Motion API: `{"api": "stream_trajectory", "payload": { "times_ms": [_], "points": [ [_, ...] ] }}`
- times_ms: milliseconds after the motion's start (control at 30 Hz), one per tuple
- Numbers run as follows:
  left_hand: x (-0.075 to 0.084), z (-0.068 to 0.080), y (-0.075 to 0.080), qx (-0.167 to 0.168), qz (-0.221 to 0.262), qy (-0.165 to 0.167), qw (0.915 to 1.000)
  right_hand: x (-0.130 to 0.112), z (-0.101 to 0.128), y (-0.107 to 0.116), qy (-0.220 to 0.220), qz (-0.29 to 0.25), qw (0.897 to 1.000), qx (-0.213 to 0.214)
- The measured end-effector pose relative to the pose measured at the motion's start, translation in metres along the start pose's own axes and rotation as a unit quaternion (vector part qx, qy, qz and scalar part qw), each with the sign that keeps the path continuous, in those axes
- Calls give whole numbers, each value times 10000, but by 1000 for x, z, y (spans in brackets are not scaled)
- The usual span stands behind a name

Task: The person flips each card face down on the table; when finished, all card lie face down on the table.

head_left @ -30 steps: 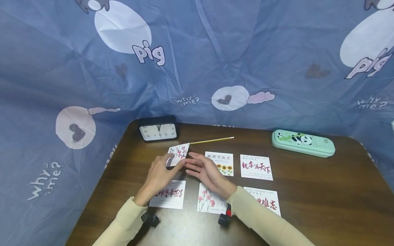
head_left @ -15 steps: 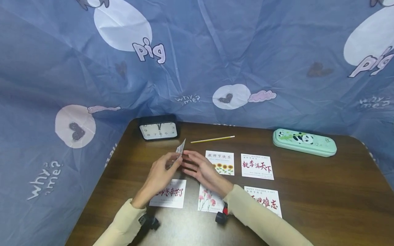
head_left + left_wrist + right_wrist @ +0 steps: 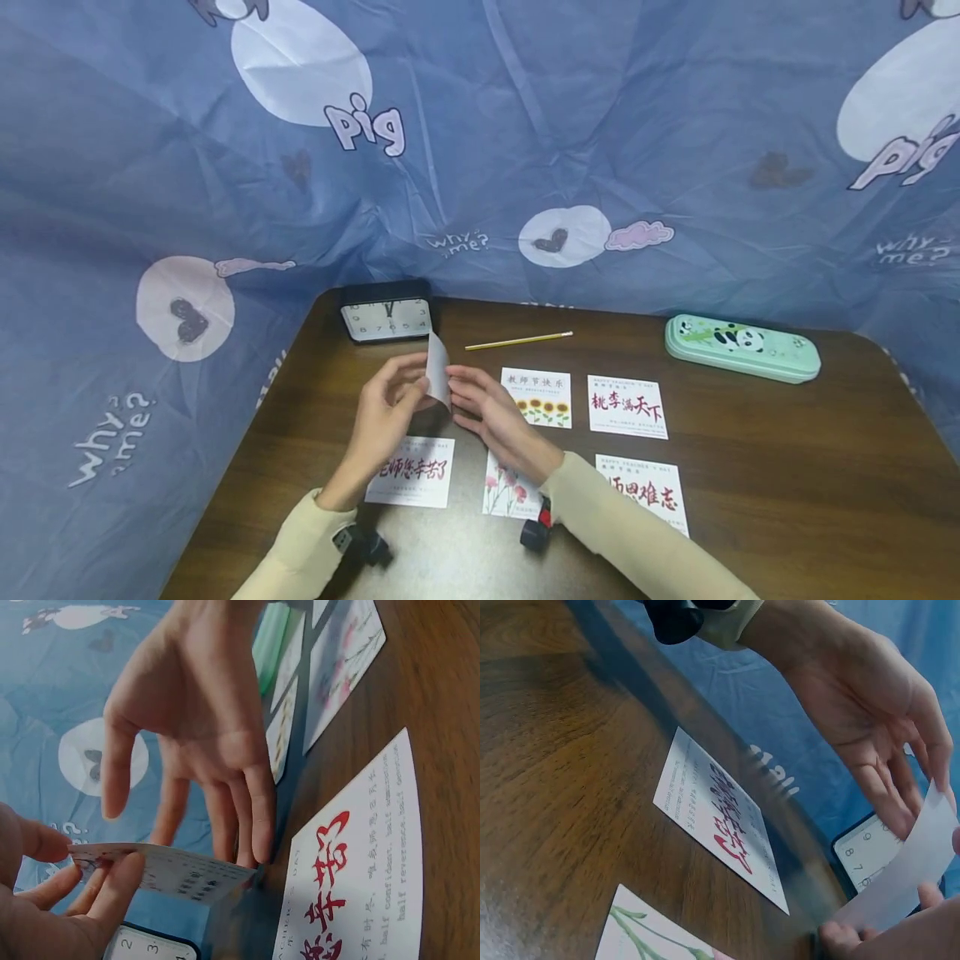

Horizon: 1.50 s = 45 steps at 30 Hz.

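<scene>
Left hand (image 3: 380,414) pinching card (image 3: 438,373), relaxed right hand (image 3: 501,416) touching it, clock (image 3: 378,323) behind, sleeve (image 3: 626,529) overlapping another card (image 3: 654,493)

The head view looks forward and down from above; close wrist views share the raised card (image 3: 438,372).

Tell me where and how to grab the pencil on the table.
I'd pinch the pencil at its middle, thumb and finger across its long sides, since it is thin and lies flat, running left to right. Come from above right: the card in the left hand stands near the pencil's left end.
</scene>
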<state>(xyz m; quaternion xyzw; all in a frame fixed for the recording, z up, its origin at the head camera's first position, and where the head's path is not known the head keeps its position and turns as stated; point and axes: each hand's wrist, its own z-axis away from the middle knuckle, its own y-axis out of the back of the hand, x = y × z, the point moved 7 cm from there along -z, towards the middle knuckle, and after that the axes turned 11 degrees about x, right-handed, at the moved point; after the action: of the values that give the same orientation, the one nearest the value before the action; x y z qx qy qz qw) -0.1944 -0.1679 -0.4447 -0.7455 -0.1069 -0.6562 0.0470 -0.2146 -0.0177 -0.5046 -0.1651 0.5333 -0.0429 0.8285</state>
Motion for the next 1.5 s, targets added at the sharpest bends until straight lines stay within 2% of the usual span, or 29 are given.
{"api": "stream_trajectory", "payload": {
  "times_ms": [167,300,467,567,700,800,900,1067,1500],
  "points": [
    [0,-5,7,310,135,116,9994,-3,-2,14,65,-270,9985,461],
    [-3,-6,18,577,-43,239,9980,-4,-3,22,18,-464,9967,664],
    [-6,-7,29,821,-937,81,9922,-4,-1,29,31,-417,9961,781],
    [-10,-9,34,914,-1697,-45,9812,-3,1,32,17,-399,9960,801],
    [-23,-13,38,896,-2561,-45,9625,-4,4,34,11,-309,9971,695],
    [-34,-16,39,766,-2857,30,9552,-5,5,34,54,-234,9980,582],
    [-43,-20,37,593,-2997,158,9521,-6,6,34,64,-151,9987,488],
    [-47,-22,35,342,-3178,264,9472,-5,7,33,-35,-27,9992,405],
    [-44,-20,31,264,-3446,287,9379,-2,5,37,-179,-46,9993,332]
  ]
}}
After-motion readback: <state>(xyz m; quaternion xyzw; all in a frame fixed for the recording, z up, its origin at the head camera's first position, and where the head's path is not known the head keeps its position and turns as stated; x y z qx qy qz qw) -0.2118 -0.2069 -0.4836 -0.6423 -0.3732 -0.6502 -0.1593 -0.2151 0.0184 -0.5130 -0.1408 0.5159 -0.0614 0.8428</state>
